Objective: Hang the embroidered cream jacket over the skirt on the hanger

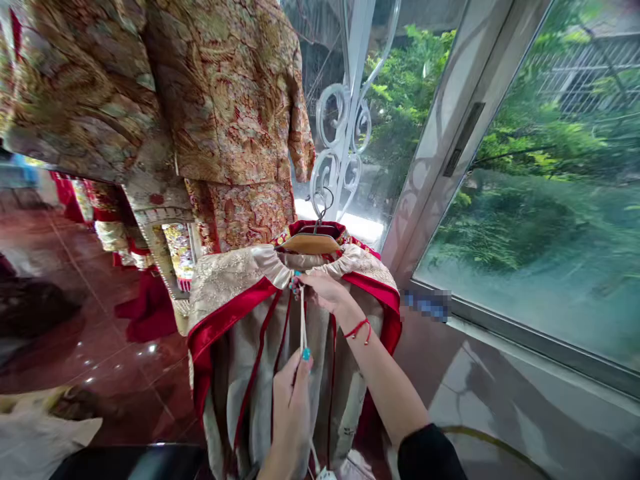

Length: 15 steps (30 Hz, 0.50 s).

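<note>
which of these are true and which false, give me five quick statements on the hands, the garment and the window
1. A red bracelet circles the right hand's wrist. True.
2. The left hand is raised above the right one. False: it is lower, pinching the white cord.
3. The pale garment is on a hanger. True.
4. Its shiny trim is blue. False: it is red.
5. Greenery shows through the window. True.
</note>
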Tool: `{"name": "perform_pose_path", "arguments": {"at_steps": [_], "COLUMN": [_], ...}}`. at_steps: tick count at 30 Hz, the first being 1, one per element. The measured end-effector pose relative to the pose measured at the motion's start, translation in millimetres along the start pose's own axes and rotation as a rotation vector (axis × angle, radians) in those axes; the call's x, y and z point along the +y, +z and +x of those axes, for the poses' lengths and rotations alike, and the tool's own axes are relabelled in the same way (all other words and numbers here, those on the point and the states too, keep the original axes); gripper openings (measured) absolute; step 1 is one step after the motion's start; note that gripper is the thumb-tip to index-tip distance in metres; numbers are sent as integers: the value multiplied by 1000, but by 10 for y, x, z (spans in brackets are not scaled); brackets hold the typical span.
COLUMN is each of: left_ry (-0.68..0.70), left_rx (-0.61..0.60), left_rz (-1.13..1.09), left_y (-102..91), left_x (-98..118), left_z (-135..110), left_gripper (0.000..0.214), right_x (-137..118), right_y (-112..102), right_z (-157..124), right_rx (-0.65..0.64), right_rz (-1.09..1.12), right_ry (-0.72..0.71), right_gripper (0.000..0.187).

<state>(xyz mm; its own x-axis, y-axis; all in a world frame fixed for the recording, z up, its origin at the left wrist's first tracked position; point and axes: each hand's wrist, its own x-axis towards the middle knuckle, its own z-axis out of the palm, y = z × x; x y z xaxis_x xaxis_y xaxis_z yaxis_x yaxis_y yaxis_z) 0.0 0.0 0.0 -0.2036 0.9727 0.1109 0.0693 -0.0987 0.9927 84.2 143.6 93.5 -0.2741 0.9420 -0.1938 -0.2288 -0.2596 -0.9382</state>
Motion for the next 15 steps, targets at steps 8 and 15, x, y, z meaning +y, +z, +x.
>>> {"name": "perform_pose_path", "arguments": {"at_steps": [8, 15], "left_ry": [114, 54], "left_rx": [-323, -299], "left_rz": [197, -238], "left_y": [-230, -113], "left_x": [-133, -101], "left_z": [420, 834], "left_gripper": [41, 48], "right_x": [130, 311], "right_y": [-113, -207], "right_z": [-204, -362], "right_rx": [-211, -41], "right_rz": [-8, -528], "right_ry": [-110, -285], "right_gripper": [27, 12]}}
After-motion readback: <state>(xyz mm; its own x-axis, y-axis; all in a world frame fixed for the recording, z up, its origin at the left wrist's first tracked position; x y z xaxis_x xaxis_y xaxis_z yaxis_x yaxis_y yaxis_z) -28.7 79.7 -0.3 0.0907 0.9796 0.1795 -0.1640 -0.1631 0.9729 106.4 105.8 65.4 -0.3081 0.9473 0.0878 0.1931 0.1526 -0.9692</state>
